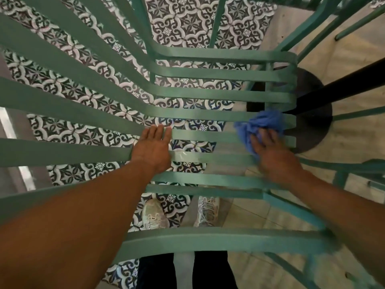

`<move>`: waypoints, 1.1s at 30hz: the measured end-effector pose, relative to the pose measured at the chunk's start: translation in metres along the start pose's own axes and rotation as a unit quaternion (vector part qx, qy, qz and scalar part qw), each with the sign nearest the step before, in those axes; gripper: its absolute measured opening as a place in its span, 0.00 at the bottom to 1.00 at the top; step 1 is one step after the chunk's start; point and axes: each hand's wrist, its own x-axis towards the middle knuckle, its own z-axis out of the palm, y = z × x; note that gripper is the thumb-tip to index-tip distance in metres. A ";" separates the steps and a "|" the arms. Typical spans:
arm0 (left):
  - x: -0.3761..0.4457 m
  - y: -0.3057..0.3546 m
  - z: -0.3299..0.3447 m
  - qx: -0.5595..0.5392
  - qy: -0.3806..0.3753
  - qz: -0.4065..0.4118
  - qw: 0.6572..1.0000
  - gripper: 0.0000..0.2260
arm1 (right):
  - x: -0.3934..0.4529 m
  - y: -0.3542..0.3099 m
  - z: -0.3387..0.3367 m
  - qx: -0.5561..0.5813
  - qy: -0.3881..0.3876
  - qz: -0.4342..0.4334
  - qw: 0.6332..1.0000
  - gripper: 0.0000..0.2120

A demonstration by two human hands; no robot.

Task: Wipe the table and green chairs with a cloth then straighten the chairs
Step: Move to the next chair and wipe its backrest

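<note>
A green slatted metal chair [208, 94] fills the view from above, its seat slats running left to right and its back slats fanning out to the upper left. My left hand [153, 149] lies flat, fingers apart, on the seat slats near the bend. My right hand [268, 149] presses a crumpled blue cloth [260, 124] onto the slats near the seat's right edge; hand and cloth are blurred.
A black table post [341, 88] rises from a round black base [312, 126] just right of the seat. Legs of other green chairs [354, 21] show at the upper right and right edge. Patterned floor tiles [187, 21] lie below. My shoes [154, 213] stand under the seat.
</note>
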 end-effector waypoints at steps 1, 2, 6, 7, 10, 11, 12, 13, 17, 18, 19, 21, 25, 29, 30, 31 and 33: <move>0.000 -0.001 0.000 0.000 -0.001 0.001 1.000 0.34 | -0.010 0.022 0.000 0.004 -0.031 0.057 0.998 0.32; -0.001 -0.001 -0.001 -0.004 -0.004 0.001 1.000 0.35 | -0.016 0.036 0.004 0.019 -0.073 0.103 0.992 0.31; 0.002 -0.002 -0.009 -0.012 -0.030 0.007 0.999 0.38 | -0.005 -0.015 0.010 -0.006 -0.058 0.071 0.996 0.37; 0.005 -0.003 -0.013 -0.017 -0.034 0.012 0.999 0.37 | 0.001 -0.050 0.007 0.018 -0.055 0.003 0.998 0.39; 0.014 -0.008 -0.019 -0.036 -0.040 0.024 0.998 0.33 | 0.018 -0.172 -0.006 0.086 -0.115 -0.217 0.965 0.39; 0.017 -0.008 -0.020 -0.041 -0.044 0.027 0.998 0.33 | 0.022 -0.203 -0.012 0.079 -0.139 -0.253 0.954 0.37; 0.019 -0.009 -0.022 -0.043 -0.048 0.027 0.998 0.33 | 0.026 -0.219 -0.011 0.068 -0.154 -0.258 0.951 0.36; 0.021 -0.010 -0.022 -0.043 -0.050 0.026 0.997 0.33 | 0.028 -0.222 -0.011 0.045 -0.153 -0.262 0.952 0.36; 0.014 -0.007 -0.021 -0.018 -0.044 0.024 0.999 0.33 | 0.000 -0.132 0.000 -0.068 -0.147 -0.328 0.931 0.34; 0.012 -0.005 -0.021 -0.015 -0.046 0.021 0.999 0.35 | -0.011 -0.097 0.003 -0.076 -0.147 -0.337 0.927 0.35; 0.010 -0.005 -0.022 -0.015 -0.050 0.019 0.998 0.36 | -0.023 -0.063 0.006 -0.096 -0.120 -0.350 0.924 0.37; 0.008 -0.006 -0.022 -0.013 -0.052 0.017 0.998 0.36 | -0.043 -0.010 0.011 -0.147 -0.082 -0.325 0.931 0.45; 0.007 -0.005 -0.022 -0.019 -0.053 0.014 0.998 0.35 | -0.065 0.031 0.030 -0.160 -0.072 -0.284 0.943 0.43; 0.007 -0.006 -0.019 -0.015 -0.052 0.020 0.998 0.35 | -0.025 -0.028 0.033 -0.155 -0.010 -0.309 0.938 0.29; 0.008 -0.007 -0.018 -0.017 -0.055 0.021 0.998 0.35 | -0.006 -0.061 0.029 -0.142 0.006 -0.314 0.939 0.30; 0.009 -0.007 -0.018 -0.021 -0.056 0.021 0.998 0.34 | 0.015 -0.096 0.022 -0.120 0.024 -0.321 0.939 0.31; 0.013 -0.008 -0.019 -0.034 -0.053 0.020 0.998 0.35 | 0.050 -0.159 0.005 -0.101 -0.010 -0.303 0.948 0.31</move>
